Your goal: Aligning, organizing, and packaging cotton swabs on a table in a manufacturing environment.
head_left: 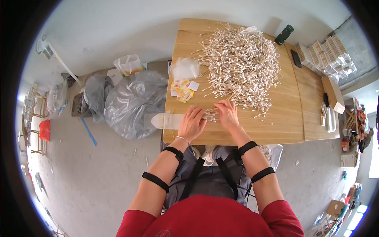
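Observation:
A small bundle of cotton swabs lies sideways between my two hands, close to the table's front edge. My left hand is closed over the left part of the bundle, hiding those ends. At the opposite end, my right hand has its fingers bent in and closed on the swabs. Left of my left hand, a white flat strip with a rounded end sticks out past the table edge, with clear film around it. Beyond my hands rises a large heap of loose cotton swabs.
The wooden table also bears clear bags, yellow-and-white cards, a dark bottle and a phone. Packed swabs and a cardboard box stand at the right. A big grey plastic bag lies left of the table.

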Demonstrator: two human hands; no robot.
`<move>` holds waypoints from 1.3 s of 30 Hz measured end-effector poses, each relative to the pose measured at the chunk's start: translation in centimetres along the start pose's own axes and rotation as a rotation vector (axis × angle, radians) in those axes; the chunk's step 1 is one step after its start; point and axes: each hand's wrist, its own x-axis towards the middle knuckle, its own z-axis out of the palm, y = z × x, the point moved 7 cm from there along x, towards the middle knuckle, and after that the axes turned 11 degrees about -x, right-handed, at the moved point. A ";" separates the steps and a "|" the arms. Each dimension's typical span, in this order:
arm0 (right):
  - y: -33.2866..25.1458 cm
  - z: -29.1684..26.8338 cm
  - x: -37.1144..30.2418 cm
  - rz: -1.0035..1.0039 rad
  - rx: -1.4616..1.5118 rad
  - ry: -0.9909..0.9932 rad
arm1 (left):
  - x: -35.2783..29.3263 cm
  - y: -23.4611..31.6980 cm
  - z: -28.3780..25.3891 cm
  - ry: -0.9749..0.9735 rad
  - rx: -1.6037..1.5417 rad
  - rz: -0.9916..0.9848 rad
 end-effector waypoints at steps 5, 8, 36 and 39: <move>3.1 -0.3 0.4 0.069 0.006 -0.026 | 0.0 -0.2 0.4 -0.030 -0.023 0.004; 2.6 -1.4 0.4 0.097 0.018 0.063 | 0.1 0.4 -0.4 0.064 -0.031 -0.037; -2.7 1.3 -3.2 0.202 0.384 0.196 | -0.4 -0.6 -0.1 -0.001 -0.168 -0.068; -4.4 3.2 -3.8 0.009 0.036 -0.234 | -0.5 -0.4 -0.4 0.000 -0.154 0.008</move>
